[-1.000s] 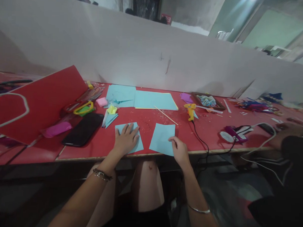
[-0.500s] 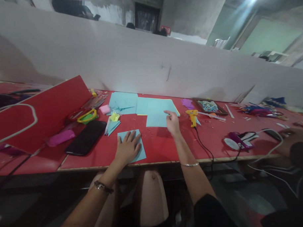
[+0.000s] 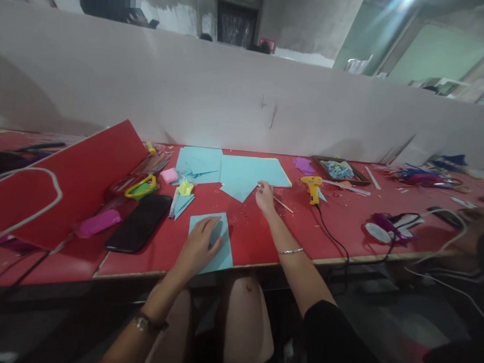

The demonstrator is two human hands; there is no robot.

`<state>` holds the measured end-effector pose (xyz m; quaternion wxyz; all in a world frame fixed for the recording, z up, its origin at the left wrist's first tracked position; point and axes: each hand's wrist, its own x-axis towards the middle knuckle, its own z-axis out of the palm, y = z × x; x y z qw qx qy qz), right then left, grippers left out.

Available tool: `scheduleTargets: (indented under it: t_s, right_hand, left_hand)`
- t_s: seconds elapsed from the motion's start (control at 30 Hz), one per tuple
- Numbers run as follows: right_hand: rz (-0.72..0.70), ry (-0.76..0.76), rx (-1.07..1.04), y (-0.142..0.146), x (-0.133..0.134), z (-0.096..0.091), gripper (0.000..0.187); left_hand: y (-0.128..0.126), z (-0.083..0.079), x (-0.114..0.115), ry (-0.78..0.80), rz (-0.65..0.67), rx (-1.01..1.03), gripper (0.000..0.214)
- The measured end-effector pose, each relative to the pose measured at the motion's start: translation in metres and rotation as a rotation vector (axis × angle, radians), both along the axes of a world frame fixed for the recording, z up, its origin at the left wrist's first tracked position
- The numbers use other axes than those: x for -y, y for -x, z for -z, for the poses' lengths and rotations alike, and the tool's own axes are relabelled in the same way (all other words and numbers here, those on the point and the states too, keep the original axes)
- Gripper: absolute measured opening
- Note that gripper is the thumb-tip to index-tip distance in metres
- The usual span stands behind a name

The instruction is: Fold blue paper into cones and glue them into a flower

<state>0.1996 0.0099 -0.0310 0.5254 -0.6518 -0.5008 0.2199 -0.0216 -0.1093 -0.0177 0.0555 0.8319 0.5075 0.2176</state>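
My left hand (image 3: 200, 246) hovers over or rests lightly on a light blue sheet of paper (image 3: 222, 255) at the table's front edge, fingers stretched and thumb apart. Farther back, my right hand (image 3: 265, 197) is closed in a pinch. A thin pale stick (image 3: 283, 205) runs out behind it, and a light tip shows at the fingertips. Just left of these fingers, a blue paper corner (image 3: 240, 191) points toward me from the larger blue sheets (image 3: 252, 168). Whether my right fingers also touch that paper cannot be made out.
Left are a black phone (image 3: 139, 223), yellow-handled scissors (image 3: 141, 186) and a leaning red board (image 3: 75, 181). Right are a yellow glue gun (image 3: 313, 190) with its cord, a tray of scraps (image 3: 340, 170) and a purple device (image 3: 391, 226). A white partition (image 3: 229, 96) stands behind.
My right hand has drawn slightly left and closed from a pointing pose. The blue sheet beside it has turned, so a corner points toward me. My left fingers have lifted and shifted on the near paper.
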Motion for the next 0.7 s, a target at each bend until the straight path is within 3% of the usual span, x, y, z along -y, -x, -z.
scheduleTargets:
  t_s: [0.2,0.33,0.43,0.5,0.57,0.63,0.7]
  right_hand:
    - [-0.102,-0.044,0.031,0.003,0.025,-0.015,0.028]
    - [-0.528,-0.025,0.114,0.008,0.069,-0.035,0.022]
    - [-0.876,0.050,0.206,0.007,0.111,-0.053,0.047]
    - [-1.001,0.117,0.286,0.007,0.134,-0.058,0.058]
    - [-0.983,0.088,0.341,0.008,0.148,-0.054,0.047]
    - [-0.793,0.023,0.385,0.008,0.153,-0.041,0.028]
    - [-0.662,-0.035,0.435,0.005,0.153,-0.027,0.025]
  left_hand:
    - [0.039,-0.002,0.021,0.119,0.261,-0.250,0.073]
    - [0.047,-0.004,0.029,0.186,0.311,-0.316,0.068]
    - [0.044,-0.010,0.025,0.248,0.357,-0.198,0.056]
    - [0.038,-0.014,0.022,0.274,0.355,-0.110,0.049]
    - [0.029,-0.015,0.018,0.274,0.382,-0.059,0.049]
    - [0.019,-0.015,0.016,0.250,0.426,-0.054,0.053]
    - [0.010,-0.014,0.013,0.212,0.412,-0.084,0.052]
